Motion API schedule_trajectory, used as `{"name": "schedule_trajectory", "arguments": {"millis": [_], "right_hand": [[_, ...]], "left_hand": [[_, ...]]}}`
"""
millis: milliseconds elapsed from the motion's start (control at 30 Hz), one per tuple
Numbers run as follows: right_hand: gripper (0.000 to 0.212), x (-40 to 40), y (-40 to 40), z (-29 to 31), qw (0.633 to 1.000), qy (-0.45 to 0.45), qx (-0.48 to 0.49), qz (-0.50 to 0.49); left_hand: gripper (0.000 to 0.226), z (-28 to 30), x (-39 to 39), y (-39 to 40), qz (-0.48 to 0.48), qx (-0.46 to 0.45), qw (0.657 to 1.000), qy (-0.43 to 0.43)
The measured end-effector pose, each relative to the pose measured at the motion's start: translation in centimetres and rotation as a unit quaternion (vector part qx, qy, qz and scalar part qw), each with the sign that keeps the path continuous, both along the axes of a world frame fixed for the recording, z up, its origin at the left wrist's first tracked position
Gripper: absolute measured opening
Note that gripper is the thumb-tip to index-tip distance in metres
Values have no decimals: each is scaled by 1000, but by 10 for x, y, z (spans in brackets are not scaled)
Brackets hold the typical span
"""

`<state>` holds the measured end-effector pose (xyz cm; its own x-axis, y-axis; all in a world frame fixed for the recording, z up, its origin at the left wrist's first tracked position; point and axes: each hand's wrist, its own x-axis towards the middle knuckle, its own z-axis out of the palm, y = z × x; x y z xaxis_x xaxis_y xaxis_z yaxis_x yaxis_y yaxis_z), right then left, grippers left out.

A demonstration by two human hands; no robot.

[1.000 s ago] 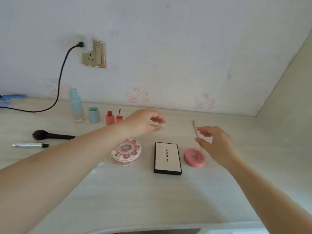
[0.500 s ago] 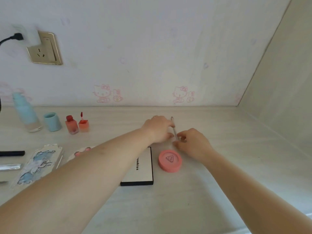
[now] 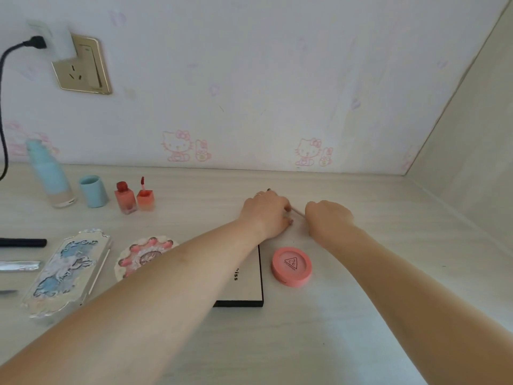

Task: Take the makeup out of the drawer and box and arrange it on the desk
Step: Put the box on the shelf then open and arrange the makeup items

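Most makeup already laid out on desk [image 3: 361, 315]: bottles, palettes, pink compact [image 3: 291, 266]. Left hand [image 3: 268, 215] and right hand [image 3: 327, 218] pinching thin pencil [image 3: 297, 212], likely straightening it. Drawer, box unseen.

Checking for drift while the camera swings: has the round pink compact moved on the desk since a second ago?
No. The round pink compact still lies just right of the black-edged palette, the same way as before; only the camera has shifted.

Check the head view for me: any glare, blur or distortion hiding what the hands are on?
Head view: soft even light, no glare; wide-angle bend at the edges. Left hand and right hand are sharp, but cover most of the thin pencil.
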<state>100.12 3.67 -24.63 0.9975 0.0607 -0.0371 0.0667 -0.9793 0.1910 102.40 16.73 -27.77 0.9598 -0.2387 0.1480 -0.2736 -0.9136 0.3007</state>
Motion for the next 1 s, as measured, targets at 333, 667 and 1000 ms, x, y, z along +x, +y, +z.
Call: {"name": "schedule_trajectory", "arguments": {"millis": [333,667,1000], "right_hand": [[31,-39,5,15,979,-67,147,125],[19,-105,103,26,918,-77,274,276],[22,-158,245,8,881,-14,282,380]], "left_hand": [[35,28,-38,84,6,-304,950,-73],[29,42,-171,214,37,-362,931,-34],[43,33,-272,367,126,-240,959,-87]]}}
